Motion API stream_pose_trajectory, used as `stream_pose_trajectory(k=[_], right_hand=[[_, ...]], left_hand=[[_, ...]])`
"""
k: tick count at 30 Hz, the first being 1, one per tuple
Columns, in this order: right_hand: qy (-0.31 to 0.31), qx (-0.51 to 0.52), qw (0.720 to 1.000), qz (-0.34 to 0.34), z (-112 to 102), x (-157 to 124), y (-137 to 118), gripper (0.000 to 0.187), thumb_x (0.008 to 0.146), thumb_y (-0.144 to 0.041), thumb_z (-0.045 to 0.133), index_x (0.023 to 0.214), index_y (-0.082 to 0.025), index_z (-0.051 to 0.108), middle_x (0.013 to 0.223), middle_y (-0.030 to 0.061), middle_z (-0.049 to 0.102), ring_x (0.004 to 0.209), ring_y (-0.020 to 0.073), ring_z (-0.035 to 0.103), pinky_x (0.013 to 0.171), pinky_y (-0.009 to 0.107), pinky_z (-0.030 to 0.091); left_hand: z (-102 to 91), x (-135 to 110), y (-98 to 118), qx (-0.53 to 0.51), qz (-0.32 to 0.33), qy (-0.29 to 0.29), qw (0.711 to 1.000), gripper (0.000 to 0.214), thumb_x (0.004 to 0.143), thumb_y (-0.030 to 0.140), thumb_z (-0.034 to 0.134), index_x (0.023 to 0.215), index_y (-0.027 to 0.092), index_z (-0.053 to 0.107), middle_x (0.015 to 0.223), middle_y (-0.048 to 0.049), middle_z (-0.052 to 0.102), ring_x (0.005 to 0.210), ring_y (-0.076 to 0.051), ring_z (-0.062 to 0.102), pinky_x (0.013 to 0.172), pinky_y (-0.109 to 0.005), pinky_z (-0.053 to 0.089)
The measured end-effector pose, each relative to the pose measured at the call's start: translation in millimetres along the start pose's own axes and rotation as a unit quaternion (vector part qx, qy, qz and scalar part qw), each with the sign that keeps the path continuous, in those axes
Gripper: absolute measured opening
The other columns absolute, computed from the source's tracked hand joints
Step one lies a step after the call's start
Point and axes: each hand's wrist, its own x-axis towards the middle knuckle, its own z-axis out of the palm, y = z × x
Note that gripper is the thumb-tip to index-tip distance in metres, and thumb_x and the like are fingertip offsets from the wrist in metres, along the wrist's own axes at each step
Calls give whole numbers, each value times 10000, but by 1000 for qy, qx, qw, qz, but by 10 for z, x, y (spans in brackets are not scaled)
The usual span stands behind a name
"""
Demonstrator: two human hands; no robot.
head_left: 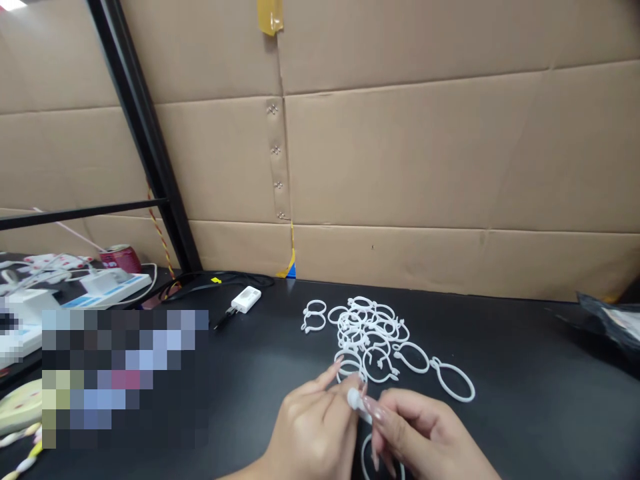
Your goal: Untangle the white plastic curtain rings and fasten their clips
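Note:
My left hand [315, 423] is closed, back toward me, beside the front of a pile of white plastic rings [373, 337] with small eyelets. Whatever its fingertips hold is hidden. Between the thumb and fingers of my right hand [423, 427] is a small white plastic piece [355, 399] with a rounded end, next to the left hand's fingers. Below the right fingertips a white ring [364, 460] is partly visible; I cannot tell whether it is held or lies on the table. Two rings [454, 381] trail off the pile to the right.
A white plug adapter [247, 299] lies on the black table [525, 427] behind my left hand. Power strips [113, 291] and a red can [121, 259] stand far left by a black metal post [150, 133]. Cardboard [400, 153] walls the back. A dark plastic bag [607, 327] is at right.

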Motion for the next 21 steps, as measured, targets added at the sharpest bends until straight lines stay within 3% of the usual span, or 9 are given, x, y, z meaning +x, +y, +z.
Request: stream_pose_trajectory(k=[2, 5, 8, 11, 15, 21], right_hand=[[-3, 39, 999, 3, -71, 59, 25, 459, 750, -594, 616, 574, -172, 579, 490, -42, 433, 475, 96, 360, 496, 234, 287], [-12, 54, 998, 0, -313, 132, -18, 390, 823, -514, 578, 639, -172, 599, 513, -41, 455, 462, 88, 357, 474, 226, 282], [-2, -117, 992, -55, -624, 136, -155, 348, 871, -430, 559, 653, -168, 629, 616, -11, 527, 529, 101, 418, 514, 235, 327], [-51, -296, 948, -107, -828, 89, -255, 274, 862, -377, 592, 671, -190, 652, 747, 4, 543, 678, 138, 499, 634, 255, 398], [-102, -375, 916, -96, -831, 41, -206, 172, 825, -351, 650, 718, -215, 658, 789, -7, 525, 702, 135, 509, 642, 245, 416], [-115, -348, 928, -67, -708, 5, -153, 195, 787, -417, 678, 787, -224, 654, 834, -18, 509, 656, 109, 472, 586, 219, 412]], left_hand=[[-9, 12, -35, -22, -31, -39, 999, 233, 879, 48, 439, 997, 57, 640, 748, -103, 754, 701, -187, 746, 906, -380, 525], [-60, 41, -132, -34, -63, -128, 989, 284, 944, 167, 419, 1173, 101, 574, 1042, -120, 727, 980, -208, 690, 968, -428, 462], [-131, 70, -257, -1, -118, -223, 968, 477, 945, 332, 452, 1386, 168, 368, 1373, -124, 495, 1262, -240, 462, 996, -468, 414], [-161, 85, -349, 1, -134, -315, 940, 725, 882, 469, 523, 1462, 210, 174, 1498, -127, 252, 1364, -291, 231, 1025, -546, 328], [-103, 64, -381, -27, -134, -378, 916, 840, 847, 511, 552, 1473, 223, 72, 1517, -105, 203, 1382, -295, 168, 1048, -580, 267], [-9, -34, -420, -20, -157, -373, 914, 675, 928, 363, 485, 1471, 261, 96, 1502, -71, 282, 1380, -262, 220, 1068, -553, 281]])
